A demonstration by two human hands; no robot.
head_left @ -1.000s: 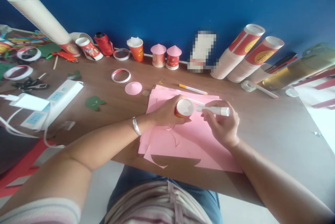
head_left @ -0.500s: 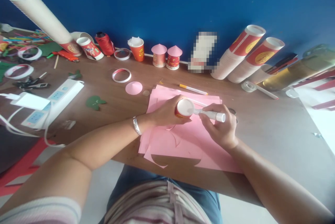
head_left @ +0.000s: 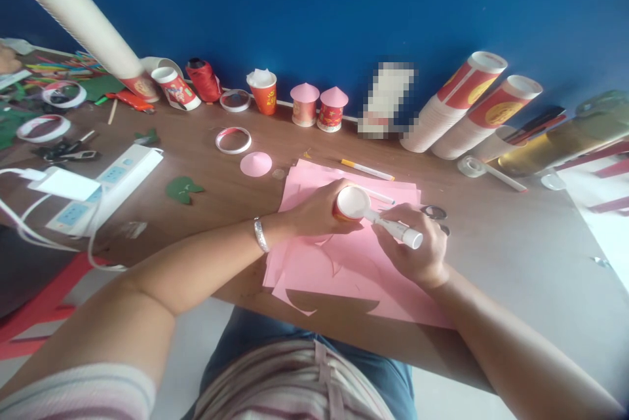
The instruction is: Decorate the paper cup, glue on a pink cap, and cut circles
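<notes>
My left hand point(head_left: 324, 209) is wrapped around a red paper cup point(head_left: 353, 201), its round white end turned up toward me. A silver bangle sits on that wrist. In my right hand point(head_left: 417, 243) is a white tube point(head_left: 400, 231) with a pale narrow tip, likely a glue tube. The tip meets or nearly touches the cup's right side; exact contact is hard to see. Both hands are above a stack of pink paper sheets point(head_left: 339, 276) with curved cut-outs. Scissors point(head_left: 435, 212) lie just beyond my right hand, partly hidden by it.
Two small cups with pink cone roofs point(head_left: 304, 105) stand by the blue wall. A pink cone point(head_left: 256, 164) and cut cup rings point(head_left: 233, 140) lie left. Tall cup stacks point(head_left: 466, 99) lean at right, near a tape roll point(head_left: 470, 166). A power strip point(head_left: 108, 187) is left.
The white tube has tilted, its rear end lower and nearer me, as my right hand turned. The cup stays in my left hand. The whole view has shifted slightly.
</notes>
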